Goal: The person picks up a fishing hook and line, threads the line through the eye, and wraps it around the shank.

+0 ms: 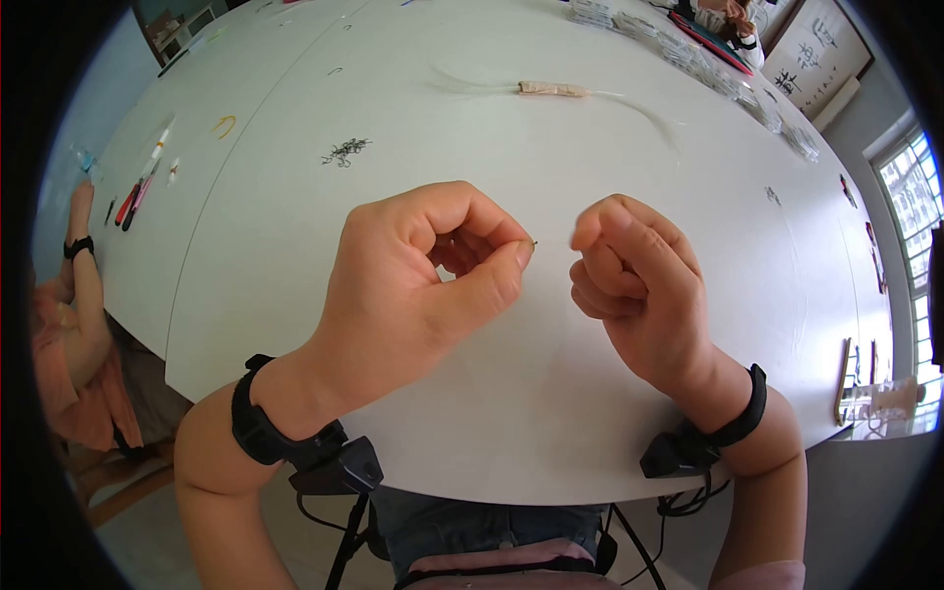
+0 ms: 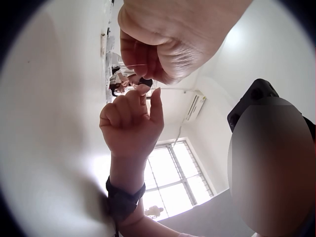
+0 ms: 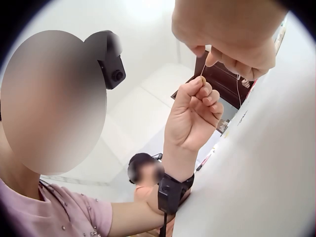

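Note:
My left hand (image 1: 418, 275) pinches a small hook between thumb and index finger. Only the hook's dark tip (image 1: 534, 244) sticks out in the head view; the fingers hide most of it. To its right, my right hand (image 1: 644, 285) has its fingers curled in, thumb against the index finger. A thin line (image 3: 203, 68) stretches from the left fingertips up to the right hand's fingers in the right wrist view. Near the left fingers, a fine strand (image 2: 136, 64) also shows in the left wrist view. Both hands are above the white table (image 1: 472, 433), a short gap apart.
Small dark hooks (image 1: 344, 152) lie in a pile beyond the left hand. Farther back lies a paper-wrapped bundle of clear strands (image 1: 553, 88). Red-handled pliers (image 1: 126, 206) are at the left. Clear packets (image 1: 688, 64) line the far right edge. Another person's arm (image 1: 88, 285) rests at left.

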Tool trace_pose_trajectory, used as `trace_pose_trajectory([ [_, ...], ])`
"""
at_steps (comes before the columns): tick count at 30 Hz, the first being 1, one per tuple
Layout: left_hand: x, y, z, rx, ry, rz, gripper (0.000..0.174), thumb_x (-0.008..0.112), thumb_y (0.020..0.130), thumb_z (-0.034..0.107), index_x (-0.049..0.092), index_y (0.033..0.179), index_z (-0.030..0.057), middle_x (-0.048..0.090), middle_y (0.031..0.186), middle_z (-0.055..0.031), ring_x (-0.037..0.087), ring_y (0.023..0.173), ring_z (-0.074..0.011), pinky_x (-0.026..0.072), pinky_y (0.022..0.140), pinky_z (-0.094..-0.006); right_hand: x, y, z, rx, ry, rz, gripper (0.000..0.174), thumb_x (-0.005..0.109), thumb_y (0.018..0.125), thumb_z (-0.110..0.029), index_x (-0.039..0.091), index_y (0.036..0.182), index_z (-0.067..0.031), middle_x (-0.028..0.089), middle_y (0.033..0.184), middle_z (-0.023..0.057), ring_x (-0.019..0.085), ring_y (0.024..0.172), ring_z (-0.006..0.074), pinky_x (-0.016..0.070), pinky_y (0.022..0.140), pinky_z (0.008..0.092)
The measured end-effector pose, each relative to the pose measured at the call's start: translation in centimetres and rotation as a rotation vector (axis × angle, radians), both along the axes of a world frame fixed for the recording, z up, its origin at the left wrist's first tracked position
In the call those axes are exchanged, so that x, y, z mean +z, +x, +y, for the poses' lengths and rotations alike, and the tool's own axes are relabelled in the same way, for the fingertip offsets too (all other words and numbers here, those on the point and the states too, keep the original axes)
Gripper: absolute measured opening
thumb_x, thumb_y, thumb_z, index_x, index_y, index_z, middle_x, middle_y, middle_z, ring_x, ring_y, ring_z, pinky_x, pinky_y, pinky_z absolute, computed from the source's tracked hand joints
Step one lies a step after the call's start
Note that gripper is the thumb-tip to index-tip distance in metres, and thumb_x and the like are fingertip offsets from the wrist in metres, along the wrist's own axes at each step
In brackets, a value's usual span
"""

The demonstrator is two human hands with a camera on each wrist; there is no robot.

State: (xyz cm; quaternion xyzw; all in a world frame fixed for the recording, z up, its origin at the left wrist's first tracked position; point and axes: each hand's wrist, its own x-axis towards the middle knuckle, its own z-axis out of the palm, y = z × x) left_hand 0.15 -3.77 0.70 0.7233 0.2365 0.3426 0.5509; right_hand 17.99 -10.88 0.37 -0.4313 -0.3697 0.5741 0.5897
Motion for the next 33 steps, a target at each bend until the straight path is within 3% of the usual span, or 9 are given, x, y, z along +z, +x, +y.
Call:
trace_pose_trajectory([
  [2,0.0,0.0,0.1,0.009,-0.004,-0.004,0.006,0.059,0.083,0.005,0.058,0.079,0.0003,0.056,0.071,0.0001,0.049,0.064,-0.0041,0.0415,0.058,-0.0185,-0.2,0.3,0.2,0.022,-0.004,0.077,0.016,0.055,0.087,-0.012,0.051,0.073,-0.004,0.04,0.055,-0.0061,0.027,0.047,0.0014,0.0219,0.044,0.0196],
  [5,-0.1,0.0,0.1,0.001,-0.014,-0.021,0.006,0.059,0.083,0.004,0.057,0.08,0.0001,0.056,0.07,0.0003,0.049,0.064,-0.0037,0.0411,0.058,-0.0182,-0.3,0.1,0.3,-0.076,-0.068,-0.019,0.018,0.057,0.083,-0.008,0.048,0.068,-0.0057,0.037,0.052,-0.0063,0.028,0.048,0.0012,0.0226,0.044,0.0196],
  [7,-0.1,0.0,0.0,-0.002,-0.018,-0.027,0.006,0.059,0.083,0.004,0.057,0.08,0.0,0.056,0.07,0.0003,0.049,0.063,-0.0036,0.0409,0.058,-0.0181,-0.4,-0.2,0.3,-0.117,-0.035,-0.251,0.01,0.062,0.079,-0.005,0.053,0.075,-0.0033,0.035,0.05,-0.0074,0.03,0.048,0.0005,0.0228,0.044,0.0195],
  [9,0.0,0.0,0.0,-0.003,-0.022,-0.028,0.006,0.059,0.083,0.005,0.057,0.079,0.0,0.056,0.07,0.0003,0.049,0.064,-0.0036,0.0409,0.058,-0.0181,-0.1,-0.5,0.2,-0.097,-0.013,-0.292,0.009,0.063,0.078,-0.005,0.055,0.081,-0.0015,0.035,0.05,-0.008,0.03,0.047,0.0,0.0227,0.044,0.0193],
  [13,-0.1,0.0,0.1,-0.007,-0.001,-0.031,0.007,0.059,0.083,0.005,0.057,0.079,0.0001,0.056,0.07,0.0004,0.049,0.064,-0.0037,0.0408,0.059,-0.0181,0.9,-0.7,-0.1,-0.036,0.051,-0.48,0.025,0.066,0.078,-0.006,0.058,0.099,0.003,0.034,0.049,-0.0094,0.028,0.046,-0.0012,0.0215,0.044,0.019],
  [22,0.0,0.0,0.0,0.003,0.008,0.003,0.006,0.06,0.083,0.006,0.058,0.08,0.0002,0.057,0.071,0.0003,0.05,0.065,-0.0041,0.0412,0.06,-0.0184,0.3,-0.8,-0.2,-0.093,0.127,-0.547,0.009,0.062,0.082,-0.006,0.063,0.087,0.0025,0.035,0.048,-0.0097,0.026,0.046,-0.0013,0.0198,0.043,0.0194],
  [33,-0.1,0.1,0.0,-0.02,0.013,0.011,0.006,0.06,0.083,0.006,0.058,0.079,0.0003,0.058,0.072,-0.0001,0.051,0.066,-0.0047,0.043,0.062,-0.0197,0.4,-1.0,-0.3,-0.117,0.179,-0.644,0.008,0.059,0.083,-0.004,0.061,0.083,0.0037,0.037,0.048,-0.0076,0.028,0.046,-0.0008,0.0224,0.043,0.0194],
])
